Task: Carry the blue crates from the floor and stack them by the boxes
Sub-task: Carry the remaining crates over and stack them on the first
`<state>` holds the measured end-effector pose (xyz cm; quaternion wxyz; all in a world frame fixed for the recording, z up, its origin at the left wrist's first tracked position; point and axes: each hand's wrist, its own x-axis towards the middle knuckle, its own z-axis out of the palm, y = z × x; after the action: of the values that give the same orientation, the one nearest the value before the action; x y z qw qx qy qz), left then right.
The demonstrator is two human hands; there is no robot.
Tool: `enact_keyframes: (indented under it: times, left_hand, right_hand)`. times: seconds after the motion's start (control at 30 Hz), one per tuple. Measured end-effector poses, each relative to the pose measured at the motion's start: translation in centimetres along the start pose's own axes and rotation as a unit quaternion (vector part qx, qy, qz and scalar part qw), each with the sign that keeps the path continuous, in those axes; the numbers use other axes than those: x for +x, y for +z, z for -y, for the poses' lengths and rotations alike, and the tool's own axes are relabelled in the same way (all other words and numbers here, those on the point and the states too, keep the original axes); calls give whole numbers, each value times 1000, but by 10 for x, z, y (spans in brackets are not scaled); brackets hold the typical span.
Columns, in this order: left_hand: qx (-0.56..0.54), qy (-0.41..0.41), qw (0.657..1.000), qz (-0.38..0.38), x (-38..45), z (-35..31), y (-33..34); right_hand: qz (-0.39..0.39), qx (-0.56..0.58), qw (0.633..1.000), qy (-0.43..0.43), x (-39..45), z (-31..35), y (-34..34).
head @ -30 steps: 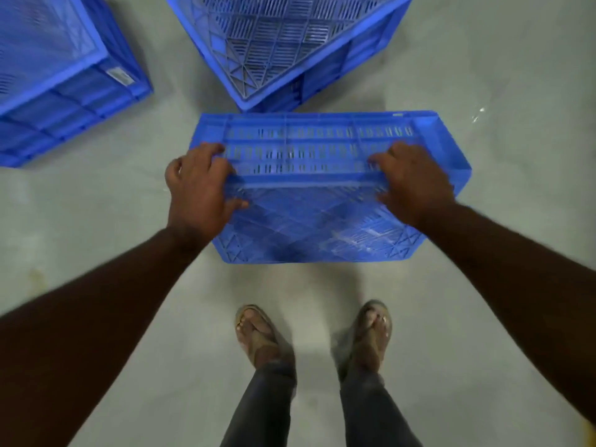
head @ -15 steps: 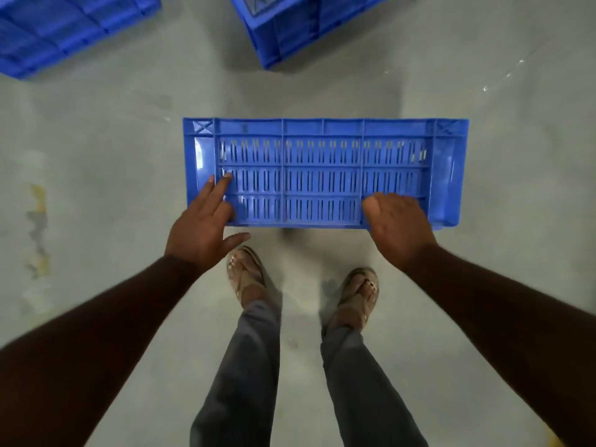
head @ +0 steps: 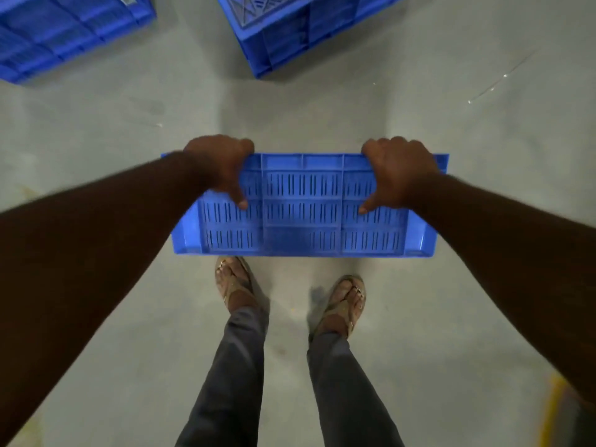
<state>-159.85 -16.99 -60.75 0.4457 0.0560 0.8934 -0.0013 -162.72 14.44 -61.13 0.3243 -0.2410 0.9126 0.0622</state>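
We are holding the blue crate (head: pixel 303 204) up in front of our feet, our left hand (head: pixel 222 169) and right hand (head: pixel 398 172) gripping its far edge, and it is looking stiff, light and easy to hold by the rim.

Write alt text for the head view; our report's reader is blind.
Both hands, left hand and right hand, grip the far rim of a slotted blue plastic crate above sandalled feet on a grey floor; two more blue crates lie beyond.

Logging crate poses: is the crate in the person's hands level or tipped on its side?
Tipped on its side: the crate shows its slotted wall to the camera, left hand and right hand gripping its far top edge.
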Motion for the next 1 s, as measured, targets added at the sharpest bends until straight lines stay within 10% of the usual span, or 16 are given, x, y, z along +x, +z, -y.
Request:
enact_keyframes:
  times: [0.23,0.87,1.0]
  left_hand:
    - [-23,51,997,-58,-34,-16,41]
    - [-158,14,987,28,20,-34,215]
    - [-192,-35,956,-217,29,-8,192]
  right_hand:
    - [-154,15,988,-15,-71,5,69]
    - [-51,125,991,19,-30,28,236]
    - [-236,174,946,140,-19,24,190]
